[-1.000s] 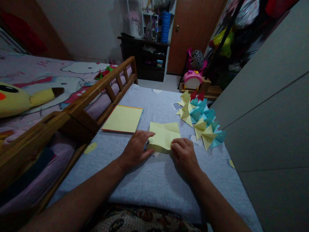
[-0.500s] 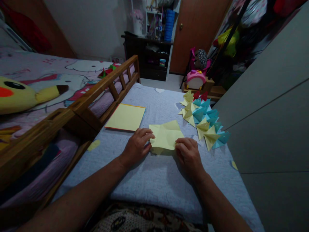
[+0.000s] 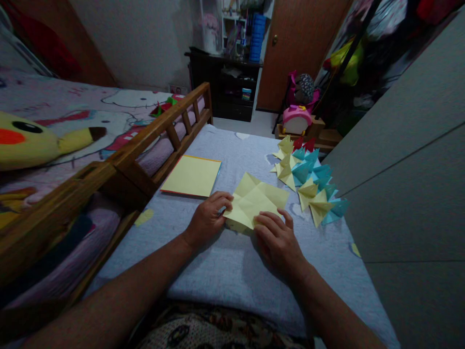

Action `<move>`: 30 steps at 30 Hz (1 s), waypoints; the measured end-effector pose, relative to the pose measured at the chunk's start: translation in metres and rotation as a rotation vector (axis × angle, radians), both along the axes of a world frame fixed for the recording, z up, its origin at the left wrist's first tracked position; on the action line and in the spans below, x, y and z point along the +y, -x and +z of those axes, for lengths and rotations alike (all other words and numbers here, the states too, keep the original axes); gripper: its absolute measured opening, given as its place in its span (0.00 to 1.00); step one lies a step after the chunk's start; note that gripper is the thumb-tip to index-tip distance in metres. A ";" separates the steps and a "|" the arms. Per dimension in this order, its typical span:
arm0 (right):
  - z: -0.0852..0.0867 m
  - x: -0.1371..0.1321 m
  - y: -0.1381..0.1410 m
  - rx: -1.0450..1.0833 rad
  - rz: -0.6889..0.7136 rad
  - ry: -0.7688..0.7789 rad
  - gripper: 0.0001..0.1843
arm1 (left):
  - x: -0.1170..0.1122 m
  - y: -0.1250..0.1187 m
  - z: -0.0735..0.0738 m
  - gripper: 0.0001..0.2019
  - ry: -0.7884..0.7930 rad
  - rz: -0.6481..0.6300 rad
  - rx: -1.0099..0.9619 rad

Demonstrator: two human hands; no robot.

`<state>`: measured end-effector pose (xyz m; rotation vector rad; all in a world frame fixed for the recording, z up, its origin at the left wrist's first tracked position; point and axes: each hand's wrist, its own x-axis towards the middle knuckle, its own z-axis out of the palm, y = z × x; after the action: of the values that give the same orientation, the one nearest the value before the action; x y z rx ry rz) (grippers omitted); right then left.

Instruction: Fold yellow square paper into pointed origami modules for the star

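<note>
A creased sheet of yellow origami paper lies partly raised on the blue bedsheet, turned at an angle to me. My left hand pinches its left corner between thumb and fingers. On its near edge rests my right hand, the thumb hidden underneath and the fingers bent over the paper, so it grips that edge. To the left of the sheet sits a flat stack of square paper, yellow on top. Folded paper pieces in yellow, blue and red stand in a cluster to the right.
A wooden bed rail runs along the left, with a yellow plush toy on the bed beyond it. A pale cabinet panel borders the right side. A dark shelf unit and a pink toy case stand at the far end.
The yellow sheet has turned, its far corner now pointing up and its right part spreading further right. My right hand has shifted slightly left along the near edge. My left hand keeps its pinch.
</note>
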<state>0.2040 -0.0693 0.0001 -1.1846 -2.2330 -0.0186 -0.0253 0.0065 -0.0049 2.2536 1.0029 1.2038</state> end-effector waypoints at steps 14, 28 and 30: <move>-0.003 0.000 -0.009 -0.074 0.031 0.055 0.22 | 0.004 0.003 -0.003 0.13 0.094 -0.080 0.005; -0.006 0.004 -0.005 0.041 0.133 0.133 0.15 | -0.004 0.003 -0.007 0.05 -0.197 -0.094 0.374; -0.006 0.005 -0.005 0.119 0.127 0.159 0.12 | -0.004 0.003 -0.005 0.05 -0.187 -0.070 0.371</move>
<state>0.2093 -0.0646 -0.0058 -1.0929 -2.2320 0.2784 -0.0284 0.0025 -0.0099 2.7039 0.9611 0.9002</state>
